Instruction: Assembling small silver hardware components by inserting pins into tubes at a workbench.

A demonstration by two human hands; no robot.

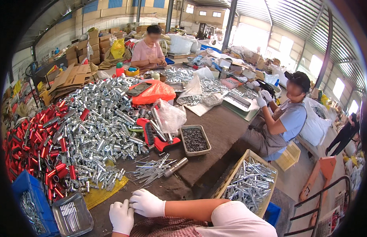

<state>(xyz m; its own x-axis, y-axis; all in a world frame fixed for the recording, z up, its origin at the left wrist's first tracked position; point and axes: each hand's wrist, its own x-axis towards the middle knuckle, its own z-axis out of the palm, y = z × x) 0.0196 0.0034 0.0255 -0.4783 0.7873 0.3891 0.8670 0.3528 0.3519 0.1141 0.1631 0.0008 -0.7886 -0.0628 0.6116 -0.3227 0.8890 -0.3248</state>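
Both of my hands wear white gloves and meet at the near edge of the table. My left hand has its fingers bent and pressed together. Against it rests my right hand, fingers also closed. Anything between them is too small or hidden to make out. Just beyond lie loose thin metal rods and a thick steel cylinder. Left of my hands, a metal tray holds several short silver rods. Beside it stands a blue bin with small metal parts in it.
A big heap of silver metal sleeves and red sleeves covers the left side. A tray of dark small parts and a red-handled brush lie ahead. At right is a crate of metal rods. Two people work across the table.
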